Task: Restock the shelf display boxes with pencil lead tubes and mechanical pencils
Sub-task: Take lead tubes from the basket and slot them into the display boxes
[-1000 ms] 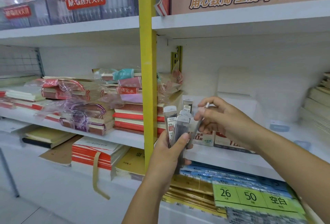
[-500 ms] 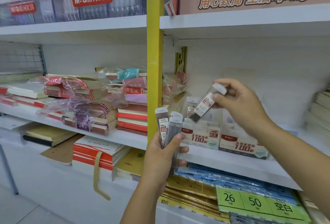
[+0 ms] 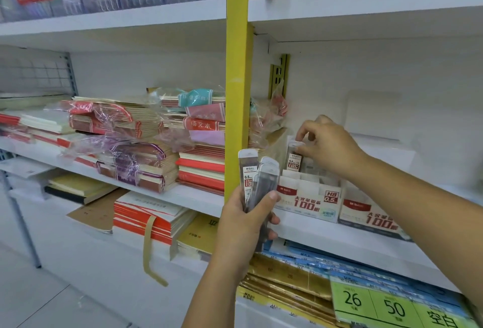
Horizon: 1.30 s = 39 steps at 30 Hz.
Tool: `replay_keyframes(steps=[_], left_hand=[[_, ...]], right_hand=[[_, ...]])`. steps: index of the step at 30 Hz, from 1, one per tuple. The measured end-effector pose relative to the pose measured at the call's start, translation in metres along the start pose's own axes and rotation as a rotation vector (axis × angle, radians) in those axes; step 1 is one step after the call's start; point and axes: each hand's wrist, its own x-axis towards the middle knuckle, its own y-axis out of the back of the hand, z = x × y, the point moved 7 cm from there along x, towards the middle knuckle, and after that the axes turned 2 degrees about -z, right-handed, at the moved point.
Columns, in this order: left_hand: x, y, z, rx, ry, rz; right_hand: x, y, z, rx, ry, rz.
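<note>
My left hand point(image 3: 247, 219) grips a bundle of grey pencil lead tubes point(image 3: 257, 181) upright in front of the yellow shelf post. My right hand point(image 3: 326, 144) pinches the white cap of a single lead tube point(image 3: 294, 159), which stands upright inside the back of a white display box point(image 3: 308, 198) marked HB 0.5 on the middle shelf. A second white display box point(image 3: 371, 219) sits beside it on the right. No mechanical pencils are in view.
A yellow post point(image 3: 239, 79) divides the shelving. Wrapped notebook stacks point(image 3: 125, 144) fill the left shelf. Blue and gold paper packs point(image 3: 313, 272) with green price labels point(image 3: 392, 306) lie below. The upper shelf point(image 3: 366, 6) overhangs the boxes.
My right hand has carried the single lead tube from my left hand's bundle, turned it upright and lowered it into the HB 0.5 display box. My left hand stayed in place.
</note>
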Motion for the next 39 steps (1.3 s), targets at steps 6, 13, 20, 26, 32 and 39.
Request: replay_keyframes(steps=[6,13,20,26,32,39], left_hand=[[0.005,-0.003,-0.001,-0.025,0.003,-0.012],[0.003,-0.010,0.009,-0.050,-0.024,-0.074],[-0.006,-0.014,0.013,-0.097,-0.002,-0.103],[-0.010,-0.014,0.016,0.005,-0.054,-0.122],[-0.006,-0.013,0.011,-0.012,-0.025,-0.105],[0.002,-0.004,0.007,-0.052,-0.046,-0.009]], right_hand=[[-0.008,0.007,-0.011,-0.161,0.059,0.035],[-0.060,-0.009,-0.033,0.599,-0.096,-0.291],[-0.069,-0.001,-0.025,0.825,-0.116,-0.190],[-0.075,0.001,-0.024,0.926,-0.143,-0.230],[-0.077,0.004,-0.015,0.874,-0.179,-0.229],[-0.052,0.050,0.003,0.911,-0.145,0.096]])
